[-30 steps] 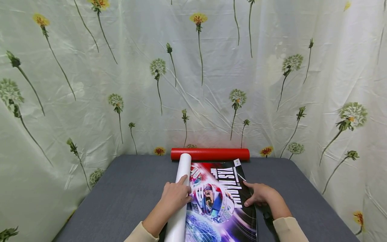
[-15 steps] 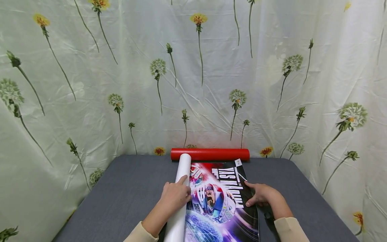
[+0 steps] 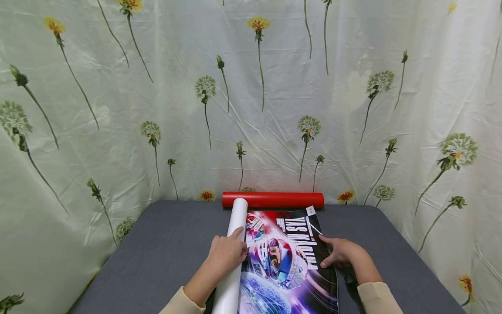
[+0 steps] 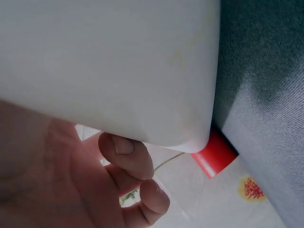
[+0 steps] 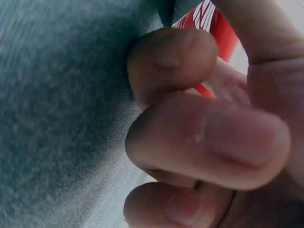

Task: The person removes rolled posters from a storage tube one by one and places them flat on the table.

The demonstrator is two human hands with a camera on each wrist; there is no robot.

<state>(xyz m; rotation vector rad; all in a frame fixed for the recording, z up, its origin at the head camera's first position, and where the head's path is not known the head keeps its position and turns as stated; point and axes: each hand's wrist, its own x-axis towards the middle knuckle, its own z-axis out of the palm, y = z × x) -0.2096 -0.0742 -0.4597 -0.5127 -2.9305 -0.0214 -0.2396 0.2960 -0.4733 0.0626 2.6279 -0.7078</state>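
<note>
A glossy printed poster (image 3: 276,261) lies partly unrolled, showing a racing helmet and large white lettering. Its left side remains wound into a white roll (image 3: 237,213). The left hand (image 3: 227,253) holds this roll from above, index finger stretched along it and other fingers curled. In the left wrist view, curled fingers (image 4: 126,154) sit against the white roll (image 4: 114,61). At the poster's right edge, the right hand (image 3: 343,253) grips with thumb and index finger spread along the dark border. The right wrist view shows its curled fingers (image 5: 204,140) close to the grey surface; the poster's edge is mostly hidden there.
A red tube (image 3: 274,200) lies crosswise at the back of the grey table (image 3: 176,248), just beyond the poster. Behind it hangs a pale curtain (image 3: 172,100) printed with dandelions. A dark object (image 3: 350,279) shows by the right wrist.
The poster's right edge has shifted slightly to the right together with the right hand, so a little more print shows. The left hand has stayed almost still on the roll.
</note>
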